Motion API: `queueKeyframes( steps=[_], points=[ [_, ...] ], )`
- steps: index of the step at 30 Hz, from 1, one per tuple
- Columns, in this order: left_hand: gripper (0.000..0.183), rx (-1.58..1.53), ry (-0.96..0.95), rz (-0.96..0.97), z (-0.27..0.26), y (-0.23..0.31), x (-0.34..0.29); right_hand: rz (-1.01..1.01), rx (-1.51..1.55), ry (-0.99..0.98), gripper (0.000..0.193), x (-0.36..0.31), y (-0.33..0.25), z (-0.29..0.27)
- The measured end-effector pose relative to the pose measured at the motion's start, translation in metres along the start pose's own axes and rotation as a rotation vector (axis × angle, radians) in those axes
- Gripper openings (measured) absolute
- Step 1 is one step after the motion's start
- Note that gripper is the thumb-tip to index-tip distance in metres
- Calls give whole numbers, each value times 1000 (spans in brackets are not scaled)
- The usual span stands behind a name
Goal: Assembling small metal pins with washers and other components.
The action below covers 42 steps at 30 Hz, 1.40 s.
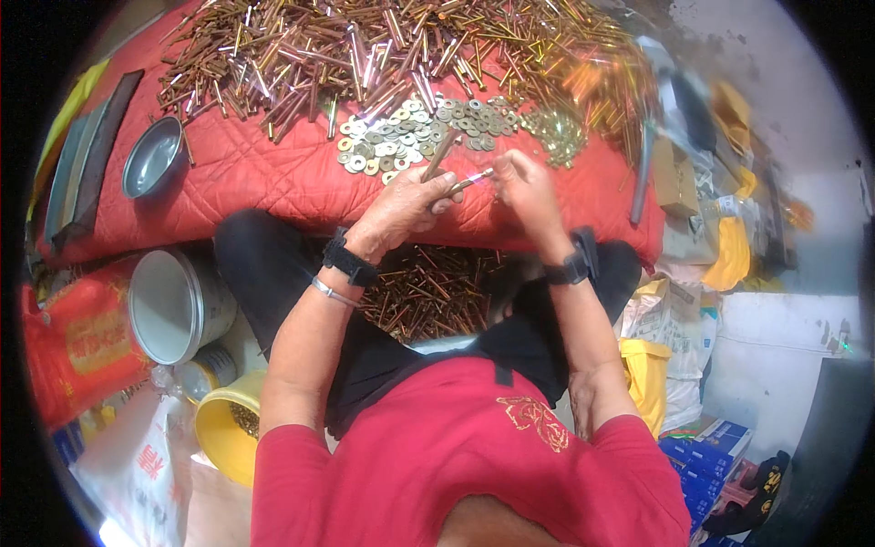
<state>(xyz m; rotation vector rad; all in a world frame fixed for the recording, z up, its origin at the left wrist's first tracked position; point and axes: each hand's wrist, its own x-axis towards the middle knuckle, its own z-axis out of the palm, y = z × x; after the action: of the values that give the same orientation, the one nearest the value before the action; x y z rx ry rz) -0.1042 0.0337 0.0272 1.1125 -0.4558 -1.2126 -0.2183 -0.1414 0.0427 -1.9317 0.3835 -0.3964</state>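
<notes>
On the left, a grey metal bowl (153, 157) lies tilted on the red quilted cloth (264, 196), well apart from both hands. Then comes the left hand (412, 205), with its fingers curled closed around two metal rods. Just beyond this hand, on the side away from the person, lie flat round washers (392, 146), which are nearer to it than to the other hand. The first rod (440, 155) points from the left hand away from the person and leans a little to the right, its far end free. The second rod (469, 180) is lower; its long axis runs across the gap between the hands, rightward and slightly away from the person. Its right end reaches the fingertips of the right hand (527, 191). These fingers are bent and drawn together, but they are blurred, so I cannot tell whether they pinch the rod's tip, a small piece, or nothing. Farthest right, small yellowish pieces (558, 135) lie just beyond the right hand, and this hand is the nearer one to them.
</notes>
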Motion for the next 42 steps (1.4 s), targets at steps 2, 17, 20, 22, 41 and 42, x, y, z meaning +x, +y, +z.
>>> queueKeyframes(
  steps=[2, 17, 20, 22, 41, 42],
  points=[
    [25, 6, 2, -2, 0, -1, 1, -41, 5, 23, 29, -1, 0, 2],
    [27, 34, -1, -55, 2, 1, 2, -306, -132, 146, 34, 2, 8, 11],
    [26, 25, 4, -65, 4, 3, -1, 72, -137, -75, 28, 4, 14, -4],
    [26, -5, 4, -75, 3, 2, -1, -27, -78, 42, 25, 1, 0, 6],
    [30, 89, 289, 221, 6, 7, 3, -234, -1085, 484, 23, 185, 67, -39],
    [32, 59, 341, 240, 3, 5, 4, -193, -1177, 485, 21, 193, 70, -35]
  ],
)
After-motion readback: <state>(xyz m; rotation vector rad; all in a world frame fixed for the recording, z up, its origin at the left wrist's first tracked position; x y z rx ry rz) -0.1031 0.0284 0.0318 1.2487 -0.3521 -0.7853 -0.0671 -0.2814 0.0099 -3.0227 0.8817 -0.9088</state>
